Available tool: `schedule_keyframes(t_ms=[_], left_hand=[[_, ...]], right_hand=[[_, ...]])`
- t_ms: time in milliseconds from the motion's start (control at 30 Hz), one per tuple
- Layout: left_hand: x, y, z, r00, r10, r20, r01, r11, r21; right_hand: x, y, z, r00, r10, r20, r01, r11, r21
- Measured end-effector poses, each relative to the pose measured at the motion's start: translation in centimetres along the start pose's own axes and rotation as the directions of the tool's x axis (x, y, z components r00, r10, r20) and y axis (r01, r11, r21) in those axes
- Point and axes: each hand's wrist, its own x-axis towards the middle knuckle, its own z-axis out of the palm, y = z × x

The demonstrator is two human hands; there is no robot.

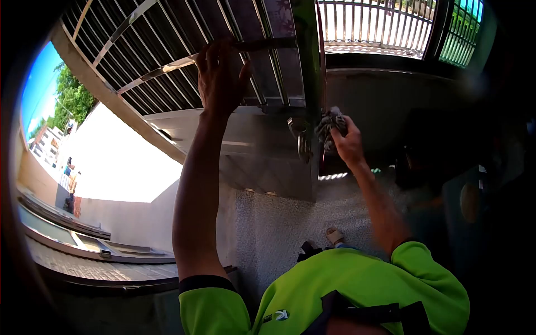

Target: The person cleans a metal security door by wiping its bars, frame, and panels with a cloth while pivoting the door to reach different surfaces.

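My left hand (220, 81) is raised against the metal door grille (268, 61), its fingers apart over the bars and a curved cross strip. How firmly its fingertips press there is hard to see. A bunched grey cloth (333, 124) is gripped in my right hand (350, 142), close to the door's edge. Just left of the cloth, a metal door handle (301, 138) sticks out from the door, with a small gap between them.
Bright window bars (379, 25) are at the upper right. A sunlit wall (128, 212) and window frames (95, 243) lie to the left. Below is a speckled floor (268, 223), with my sandalled foot (335, 235) on it. The right side is in deep shadow.
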Motion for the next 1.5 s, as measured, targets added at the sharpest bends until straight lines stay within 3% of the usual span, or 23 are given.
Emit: schedule_keyframes(t_ms=[100,167,200,233,367,433,500,567,633,700,767,833,867,933,967,1033,1133,1167,1233,1300,1367,1433,1500], left_hand=[[0.2,0.2,-0.2,0.999,0.045,0.018,-0.045,0.999,-0.009],[0.6,0.6,-0.1,0.997,-0.062,0.054,0.065,0.995,-0.07],[0.7,0.7,-0.3,0.997,-0.058,0.043,0.061,0.995,-0.077],[0.6,0.7,-0.5,0.995,-0.065,0.081,0.071,0.995,-0.068],[0.5,0.5,-0.2,0.995,-0.086,0.057,0.091,0.991,-0.097],[0.6,0.5,-0.2,0.997,-0.068,0.046,0.072,0.994,-0.084],[0.5,0.7,0.1,0.998,-0.048,0.041,0.051,0.996,-0.076],[0.7,0.8,0.7,0.992,-0.115,0.049,0.118,0.992,-0.05],[0.9,0.9,1.2,0.993,-0.107,0.045,0.109,0.993,-0.041],[1.0,1.3,1.1,0.988,-0.147,0.034,0.15,0.985,-0.082],[1.1,1.3,1.6,0.99,-0.143,-0.004,0.142,0.985,-0.096],[1.1,0.7,2.1,0.999,-0.024,-0.032,0.023,0.999,-0.029],[1.2,0.7,2.3,0.999,0.0,-0.04,0.0,1.0,0.014],[0.9,0.9,2.7,0.998,-0.051,-0.038,0.051,0.999,-0.019],[0.9,0.9,2.8,0.993,-0.114,-0.017,0.113,0.992,-0.055],[0.9,0.9,2.9,0.993,-0.117,-0.035,0.115,0.992,-0.055],[0.9,0.9,3.1,0.989,-0.148,-0.001,0.147,0.987,-0.07],[0.7,1.2,2.8,0.988,-0.152,0.001,0.152,0.987,-0.058],[1.0,1.5,2.1,0.984,-0.17,0.06,0.177,0.977,-0.121],[0.0,2.0,1.0,0.982,-0.167,0.086,0.178,0.972,-0.151],[-2.7,4.2,-0.6,0.961,-0.203,0.185,0.247,0.933,-0.262],[-7.8,7.2,-1.5,0.902,-0.184,0.391,0.386,0.75,-0.538],[-12.6,10.7,-0.8,0.769,-0.277,0.576,0.638,0.276,-0.719]], right_hand=[[5.0,-11.1,1.7,0.861,-0.497,-0.105,0.461,0.852,-0.249],[5.2,-13.2,4.1,0.795,-0.596,-0.112,0.52,0.765,-0.381],[5.3,-13.8,4.6,0.724,-0.683,-0.098,0.556,0.662,-0.504],[4.9,-13.2,4.7,0.716,-0.691,-0.097,0.56,0.652,-0.511],[-0.4,-3.7,4.3,0.882,-0.471,0.017,0.373,0.676,-0.636],[-4.2,3.2,2.9,0.998,-0.054,0.015,0.055,0.927,-0.37],[-7.9,5.7,1.4,0.991,0.109,0.075,-0.051,0.839,-0.542],[-8.9,7.8,0.7,0.915,0.395,0.083,-0.353,0.884,-0.306],[-6.8,4.3,0.8,0.882,0.471,0.003,-0.45,0.846,-0.286],[-2.6,0.7,0.6,0.978,0.209,0.002,-0.208,0.967,0.146],[2.9,-3.4,0.7,0.991,-0.088,-0.103,0.09,0.996,0.018],[6.4,-10.4,1.8,0.953,-0.285,-0.103,0.294,0.951,0.091],[7.8,-11.6,2.8,0.946,-0.303,-0.112,0.314,0.944,0.098],[10.0,-13.4,4.5,0.774,-0.621,-0.12,0.578,0.772,-0.266],[10.5,-13.1,5.0,0.762,-0.635,-0.122,0.593,0.761,-0.263],[10.1,-10.7,6.3,0.703,-0.7,-0.125,0.568,0.659,-0.494],[7.6,-7.3,5.9,0.725,-0.679,-0.117,0.543,0.667,-0.51],[6.6,-5.9,5.5,0.728,-0.677,-0.114,0.547,0.672,-0.499],[5.8,-3.6,4.7,0.882,-0.468,-0.065,0.436,0.859,-0.267],[5.0,-5.6,3.4,0.897,-0.442,-0.025,0.421,0.869,-0.261],[4.1,-8.3,2.6,0.907,-0.419,0.03,0.412,0.874,-0.258],[2.7,-10.3,2.6,0.898,-0.419,0.134,0.44,0.858,-0.267],[1.3,-11.1,3.1,0.887,-0.383,0.256,0.456,0.808,-0.374]])
